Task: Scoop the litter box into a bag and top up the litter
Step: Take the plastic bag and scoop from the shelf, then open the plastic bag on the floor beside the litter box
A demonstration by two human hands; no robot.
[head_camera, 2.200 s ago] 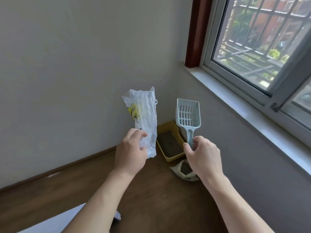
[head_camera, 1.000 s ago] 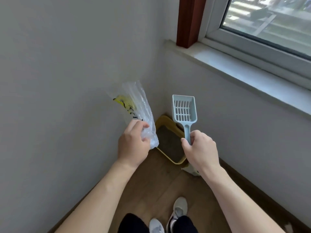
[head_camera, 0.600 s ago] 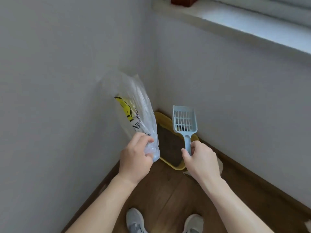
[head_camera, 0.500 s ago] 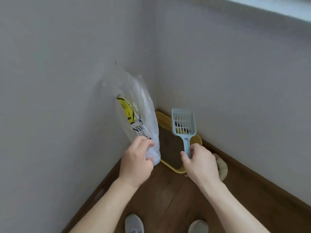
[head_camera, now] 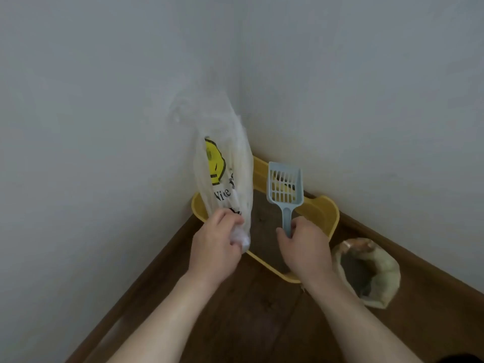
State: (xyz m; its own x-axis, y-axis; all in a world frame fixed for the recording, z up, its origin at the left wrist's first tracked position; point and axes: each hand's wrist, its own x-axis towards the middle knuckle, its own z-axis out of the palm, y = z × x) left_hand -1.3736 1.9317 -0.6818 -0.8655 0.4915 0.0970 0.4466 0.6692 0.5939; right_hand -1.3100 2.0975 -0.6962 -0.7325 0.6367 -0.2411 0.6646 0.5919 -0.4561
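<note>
Two pale walls (head_camera: 104, 127) meet in a corner above a dark wooden floor (head_camera: 248, 323); I look down into it from head height.

The yellow litter box (head_camera: 322, 213) sits on the floor, pushed into the corner, with grey litter in its tray. I cannot make out any clumps from here.

A thin translucent plastic bag (head_camera: 225, 163) with a yellow smiley print stands up in front of the left wall, over the left edge of the box. It looks limp and empty, and I see no open mouth.

An open sack of litter (head_camera: 385, 260), its top rolled down, rests on the floor just to the right of the box, apart from both hands.

My left hand (head_camera: 214, 247) has its fingers curled tight on the bunched lower end of the plastic bag.

My right hand (head_camera: 303, 247) is wrapped round the handle of the slotted pale-blue scoop (head_camera: 285, 187). The scoop's head points away from me, above the litter and not in it, and the head carries nothing.

Progress, as I judge it: tools are in hand and positioned over the box, but no scooping has begun. The bag has to be opened, the waste sifted out and dropped in, and the box then topped up from the sack.
</note>
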